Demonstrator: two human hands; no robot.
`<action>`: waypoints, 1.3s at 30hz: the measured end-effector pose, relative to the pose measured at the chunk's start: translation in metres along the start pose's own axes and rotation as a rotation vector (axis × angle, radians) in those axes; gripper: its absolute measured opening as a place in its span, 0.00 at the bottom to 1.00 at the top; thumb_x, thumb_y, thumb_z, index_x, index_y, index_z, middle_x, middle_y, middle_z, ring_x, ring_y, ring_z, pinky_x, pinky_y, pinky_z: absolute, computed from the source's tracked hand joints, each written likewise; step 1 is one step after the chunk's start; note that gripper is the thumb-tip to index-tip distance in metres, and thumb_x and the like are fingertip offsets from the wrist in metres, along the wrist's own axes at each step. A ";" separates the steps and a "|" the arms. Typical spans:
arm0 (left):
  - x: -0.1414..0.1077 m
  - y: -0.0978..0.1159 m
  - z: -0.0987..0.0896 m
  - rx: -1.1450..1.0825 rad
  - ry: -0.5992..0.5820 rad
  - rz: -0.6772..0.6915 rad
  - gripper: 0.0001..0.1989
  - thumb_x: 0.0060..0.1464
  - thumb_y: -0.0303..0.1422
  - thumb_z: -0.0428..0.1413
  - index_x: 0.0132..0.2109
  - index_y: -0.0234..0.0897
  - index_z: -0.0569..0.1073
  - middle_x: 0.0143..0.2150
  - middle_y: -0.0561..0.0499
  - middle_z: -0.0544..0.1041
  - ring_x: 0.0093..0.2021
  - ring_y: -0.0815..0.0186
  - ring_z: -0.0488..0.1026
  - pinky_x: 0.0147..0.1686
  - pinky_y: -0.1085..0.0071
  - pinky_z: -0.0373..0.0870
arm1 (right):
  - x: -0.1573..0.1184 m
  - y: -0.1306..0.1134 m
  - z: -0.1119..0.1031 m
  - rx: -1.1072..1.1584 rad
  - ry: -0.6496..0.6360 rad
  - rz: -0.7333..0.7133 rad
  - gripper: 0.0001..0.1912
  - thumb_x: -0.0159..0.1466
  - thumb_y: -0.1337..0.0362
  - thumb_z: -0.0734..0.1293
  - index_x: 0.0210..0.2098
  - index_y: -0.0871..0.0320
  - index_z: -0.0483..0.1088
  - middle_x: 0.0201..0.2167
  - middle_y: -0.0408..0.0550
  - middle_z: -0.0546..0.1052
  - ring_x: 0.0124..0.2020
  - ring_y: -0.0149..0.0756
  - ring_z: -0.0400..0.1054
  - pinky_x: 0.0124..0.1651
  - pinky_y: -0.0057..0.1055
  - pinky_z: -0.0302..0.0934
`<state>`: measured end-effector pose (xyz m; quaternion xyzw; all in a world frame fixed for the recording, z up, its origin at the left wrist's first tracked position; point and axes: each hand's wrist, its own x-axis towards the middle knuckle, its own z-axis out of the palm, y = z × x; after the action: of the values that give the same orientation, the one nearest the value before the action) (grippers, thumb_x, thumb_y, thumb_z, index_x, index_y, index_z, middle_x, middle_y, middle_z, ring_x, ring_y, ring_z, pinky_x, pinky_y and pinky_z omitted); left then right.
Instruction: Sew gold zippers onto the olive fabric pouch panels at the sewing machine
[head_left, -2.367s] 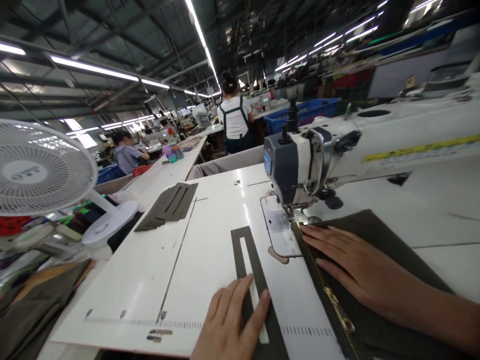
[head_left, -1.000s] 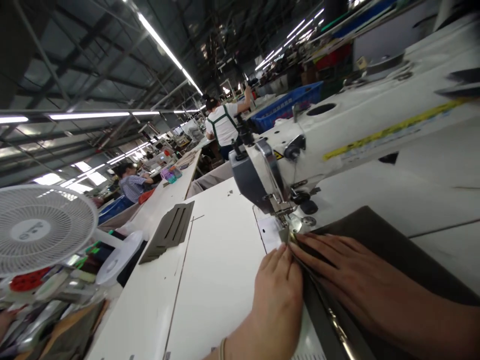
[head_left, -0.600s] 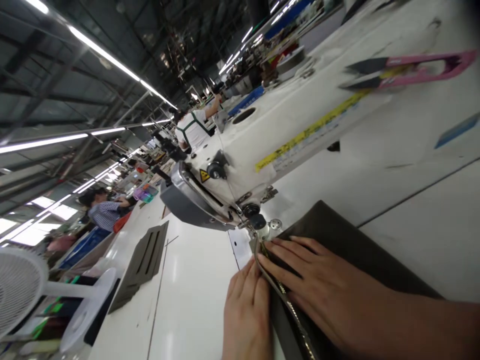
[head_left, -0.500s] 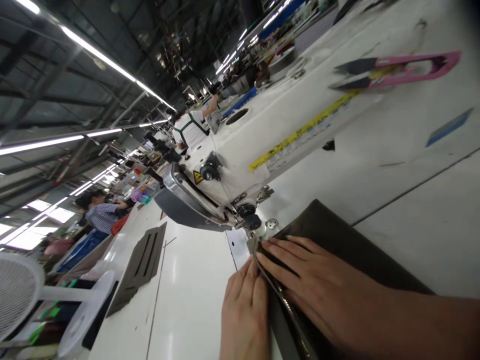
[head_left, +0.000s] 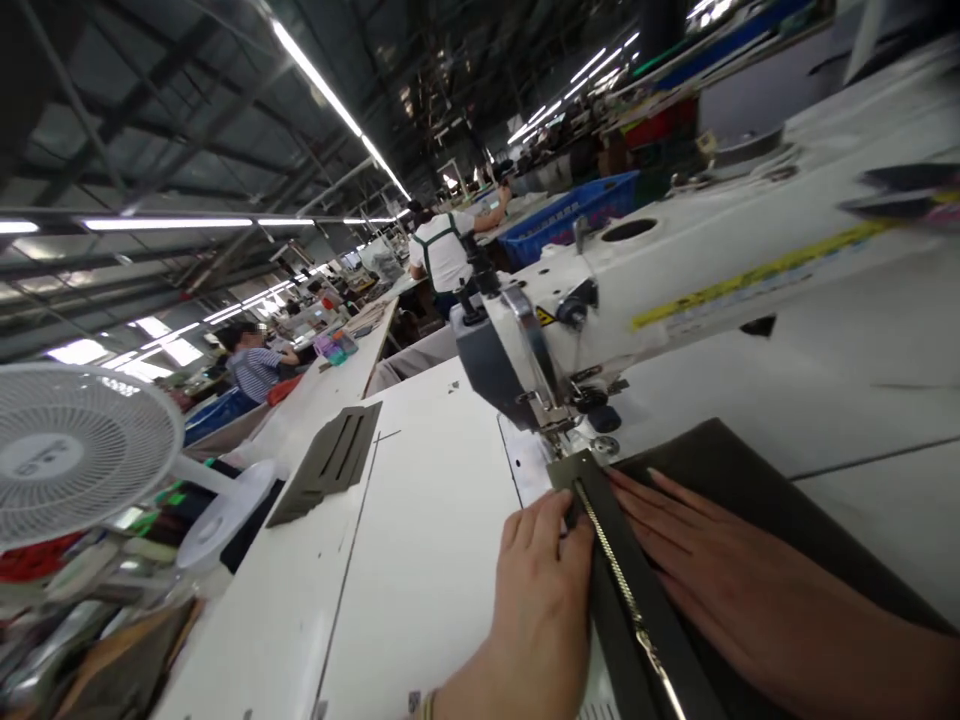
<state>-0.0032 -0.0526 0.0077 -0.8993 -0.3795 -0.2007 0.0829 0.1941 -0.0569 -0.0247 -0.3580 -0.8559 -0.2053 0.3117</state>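
A dark olive strip with a gold metal zipper [head_left: 624,580] lies lengthwise before the sewing machine [head_left: 555,375], its far end just short of the presser foot. Fingers bent, my left hand [head_left: 544,610] grips the strip's left edge near that end. Flat with fingers stretched out, my right hand [head_left: 720,560] rests on the larger dark panel [head_left: 724,465], its fingertips along the strip's right side. Part of the panel is hidden under that hand.
A stack of cut grey-green pieces [head_left: 334,460] lies on the white table [head_left: 420,520] to the left. Beyond it stands a white fan [head_left: 90,455]. Pink-handled thread snips [head_left: 900,195] rest on the machine arm. Two people work farther back.
The view has swung left, showing more of the fan. My left hand has shifted from lying flat to gripping the strip's edge. The zipper now faces up more fully.
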 end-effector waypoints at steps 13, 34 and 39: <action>0.031 -0.015 0.016 0.023 -0.066 -0.067 0.09 0.62 0.26 0.49 0.46 0.31 0.71 0.49 0.42 0.73 0.47 0.60 0.71 0.47 0.61 0.71 | 0.021 0.035 0.017 -0.058 -0.063 -0.095 0.35 0.65 0.69 0.51 0.67 0.69 0.31 0.52 0.58 0.71 0.52 0.37 0.68 0.50 0.38 0.66; 0.029 -0.016 0.021 0.013 0.110 0.042 0.16 0.65 0.24 0.41 0.45 0.25 0.73 0.47 0.38 0.74 0.47 0.58 0.72 0.47 0.63 0.72 | 0.018 0.034 0.012 0.079 -0.070 -0.025 0.32 0.65 0.69 0.53 0.67 0.65 0.42 0.55 0.57 0.68 0.53 0.39 0.66 0.52 0.38 0.65; 0.031 -0.018 0.020 0.090 0.127 0.090 0.14 0.64 0.23 0.42 0.45 0.25 0.73 0.47 0.38 0.75 0.45 0.57 0.73 0.44 0.63 0.73 | 0.024 0.034 0.008 0.058 -0.072 -0.032 0.32 0.63 0.71 0.54 0.66 0.67 0.45 0.56 0.58 0.68 0.53 0.39 0.67 0.51 0.38 0.66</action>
<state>0.0097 -0.0143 0.0029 -0.8963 -0.3415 -0.2361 0.1558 0.2032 -0.0184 -0.0097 -0.3422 -0.8777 -0.1726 0.2875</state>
